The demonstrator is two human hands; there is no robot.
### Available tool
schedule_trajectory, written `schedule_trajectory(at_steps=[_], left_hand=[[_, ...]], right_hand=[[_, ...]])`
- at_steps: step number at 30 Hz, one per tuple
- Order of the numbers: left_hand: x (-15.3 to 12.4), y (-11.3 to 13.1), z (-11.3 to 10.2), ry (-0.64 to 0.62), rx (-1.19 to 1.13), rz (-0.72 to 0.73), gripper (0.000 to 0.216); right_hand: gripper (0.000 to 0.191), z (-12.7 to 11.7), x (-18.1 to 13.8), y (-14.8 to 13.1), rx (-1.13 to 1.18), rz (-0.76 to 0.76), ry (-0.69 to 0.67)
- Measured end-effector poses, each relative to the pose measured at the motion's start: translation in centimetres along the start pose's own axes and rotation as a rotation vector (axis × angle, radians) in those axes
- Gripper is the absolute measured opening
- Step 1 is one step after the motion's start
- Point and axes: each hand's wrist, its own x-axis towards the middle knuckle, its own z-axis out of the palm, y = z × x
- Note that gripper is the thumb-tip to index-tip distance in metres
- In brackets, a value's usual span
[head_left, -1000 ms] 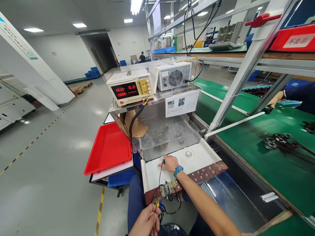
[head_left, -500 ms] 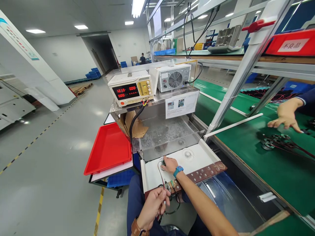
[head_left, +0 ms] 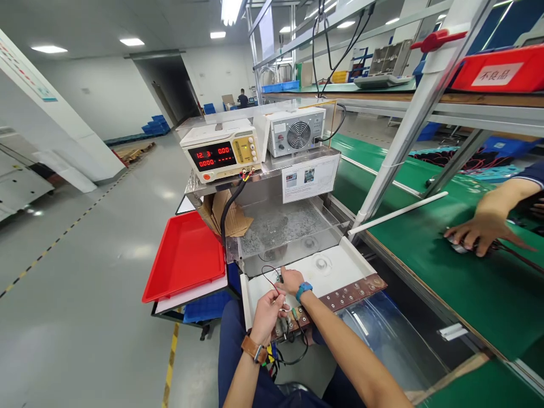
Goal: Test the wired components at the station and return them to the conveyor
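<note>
My left hand (head_left: 268, 313) is closed, pinching the end of thin red and black wires (head_left: 264, 274) that loop up over the white tray (head_left: 351, 260). Close beside it, my right hand (head_left: 292, 281) grips a small circuit board (head_left: 279, 278), mostly covered by the fingers, at the tray's left part. Along the tray's front edge runs a brown strip (head_left: 355, 292) with rows of metal studs. A green clip (head_left: 294, 313) on a black cable sits by that strip, just below my hands.
A power supply (head_left: 221, 153) with red digits stands on the metal shelf behind, beside a grey fan-cooled unit (head_left: 297, 131). At left lies a red tray (head_left: 185, 258). A co-worker's hand (head_left: 480, 229) covers parts on the green bench (head_left: 446, 283) at right.
My left hand has moved up and forward to meet my right hand, and the wires now bow leftward. The co-worker's hand has come down onto the parts on the green bench.
</note>
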Motion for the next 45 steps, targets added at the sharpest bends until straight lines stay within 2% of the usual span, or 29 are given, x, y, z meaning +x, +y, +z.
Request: schedule_trajectory(at_steps=[7, 13, 45], left_hand=[[3.3, -3.1, 0.5, 0.034, 0.224, 0.138, 0.024], [3.6, -5.2, 0.9, 0.028, 0.377, 0.156, 0.017], [3.6, -5.4, 0.7, 0.015, 0.342, 0.125, 0.018]], right_hand=[[0.045, -0.6, -0.1, 0.0, 0.007, 0.009, -0.041], [0.048, -0.4, 0.0, 0.2, -0.001, 0.013, -0.020], [0.043, 0.0, -0.1, 0.1, 0.028, 0.015, 0.021]])
